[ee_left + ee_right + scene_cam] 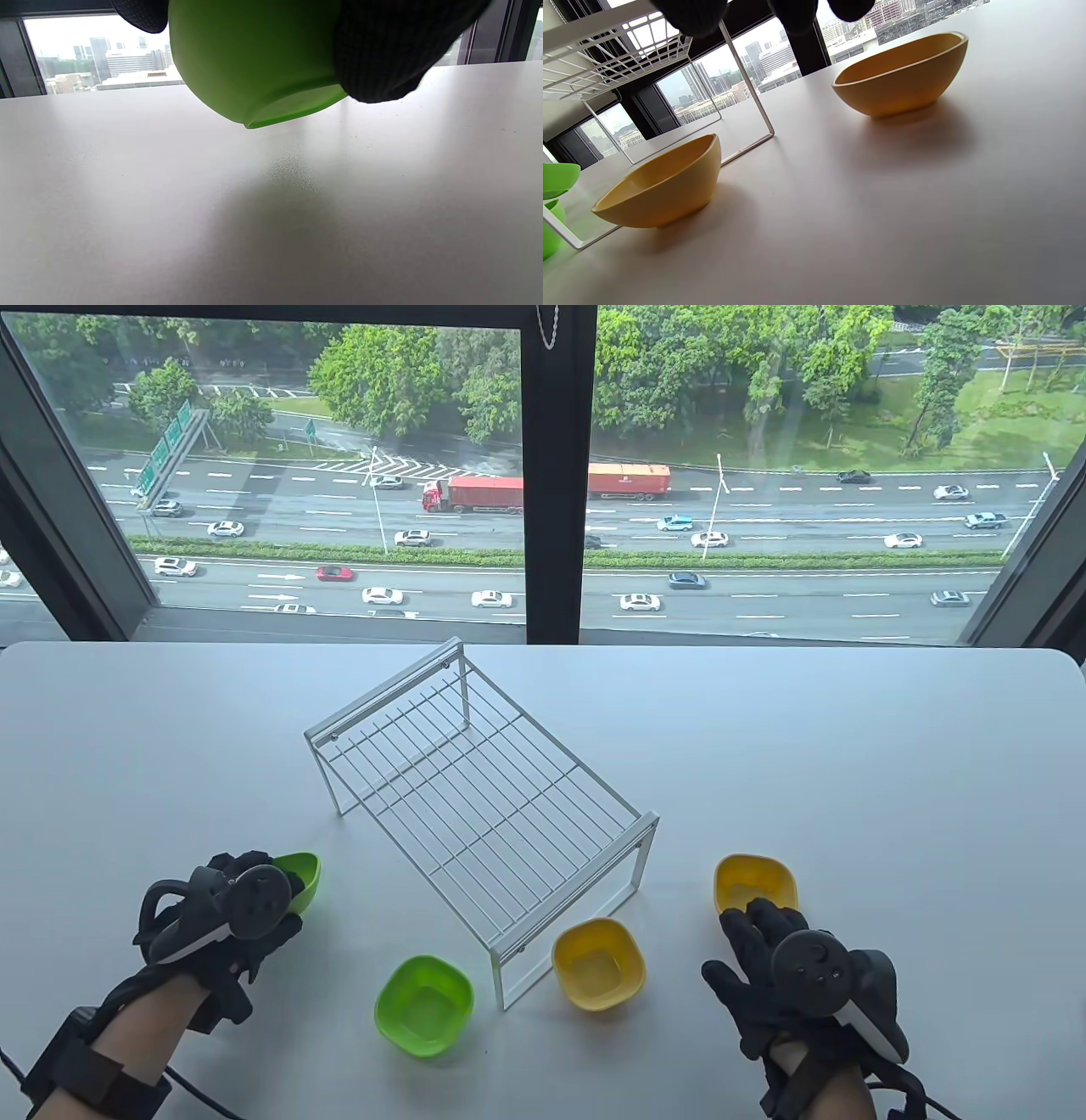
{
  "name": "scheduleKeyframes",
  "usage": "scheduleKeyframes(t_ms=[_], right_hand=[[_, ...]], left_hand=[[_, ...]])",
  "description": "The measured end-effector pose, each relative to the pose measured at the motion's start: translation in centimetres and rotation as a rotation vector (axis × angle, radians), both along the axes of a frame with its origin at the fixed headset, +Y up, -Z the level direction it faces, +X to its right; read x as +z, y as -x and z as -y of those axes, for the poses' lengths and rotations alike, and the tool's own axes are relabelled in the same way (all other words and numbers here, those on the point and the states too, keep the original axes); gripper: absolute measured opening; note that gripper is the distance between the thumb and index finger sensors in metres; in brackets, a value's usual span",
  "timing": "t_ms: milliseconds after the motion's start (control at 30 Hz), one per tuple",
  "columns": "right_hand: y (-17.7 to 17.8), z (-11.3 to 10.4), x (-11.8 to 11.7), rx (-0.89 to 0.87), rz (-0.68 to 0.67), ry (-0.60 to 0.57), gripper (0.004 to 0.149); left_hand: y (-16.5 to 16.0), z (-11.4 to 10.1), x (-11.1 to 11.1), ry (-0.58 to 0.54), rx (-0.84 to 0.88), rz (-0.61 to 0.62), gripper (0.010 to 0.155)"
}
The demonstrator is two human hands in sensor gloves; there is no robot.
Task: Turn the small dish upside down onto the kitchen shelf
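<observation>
A white wire kitchen shelf (484,789) stands in the middle of the table, its top rack bare. My left hand (229,908) holds a green dish (301,878) tilted and lifted off the table left of the shelf; in the left wrist view the dish (254,63) hangs above the table between my fingers (382,51). A second green dish (424,1005) and a yellow dish (599,965) sit upright by the shelf's near end. My right hand (764,942) is open, fingers spread, just short of another yellow dish (755,882), which also shows in the right wrist view (903,76).
The white table (848,780) runs to a large window at the back. The shelf's near leg frame (577,916) stands between the loose green and yellow dishes. In the right wrist view the nearer yellow dish (666,182) sits beside the shelf leg (746,93).
</observation>
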State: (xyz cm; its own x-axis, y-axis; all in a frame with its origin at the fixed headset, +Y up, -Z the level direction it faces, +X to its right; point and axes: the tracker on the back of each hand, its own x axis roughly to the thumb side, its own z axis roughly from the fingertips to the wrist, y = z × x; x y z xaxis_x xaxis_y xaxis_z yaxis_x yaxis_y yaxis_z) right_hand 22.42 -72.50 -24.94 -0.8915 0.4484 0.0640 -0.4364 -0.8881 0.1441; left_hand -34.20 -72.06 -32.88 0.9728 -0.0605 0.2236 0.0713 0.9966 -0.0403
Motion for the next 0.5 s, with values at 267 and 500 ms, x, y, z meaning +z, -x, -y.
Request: scheduleKeyframes(t_ms=[267, 500], right_hand=[[0.0, 0.0, 0.2, -0.003, -0.004, -0.006, 0.072], [-0.1, 0.0, 0.2, -0.011, 0.002, 0.002, 0.072]], left_hand=[[-0.8, -1.2, 0.8, -0.069, 0.01, 0.053, 0.049], [-1.3, -2.1, 1.5, -0.106, 0.027, 0.09, 0.057]])
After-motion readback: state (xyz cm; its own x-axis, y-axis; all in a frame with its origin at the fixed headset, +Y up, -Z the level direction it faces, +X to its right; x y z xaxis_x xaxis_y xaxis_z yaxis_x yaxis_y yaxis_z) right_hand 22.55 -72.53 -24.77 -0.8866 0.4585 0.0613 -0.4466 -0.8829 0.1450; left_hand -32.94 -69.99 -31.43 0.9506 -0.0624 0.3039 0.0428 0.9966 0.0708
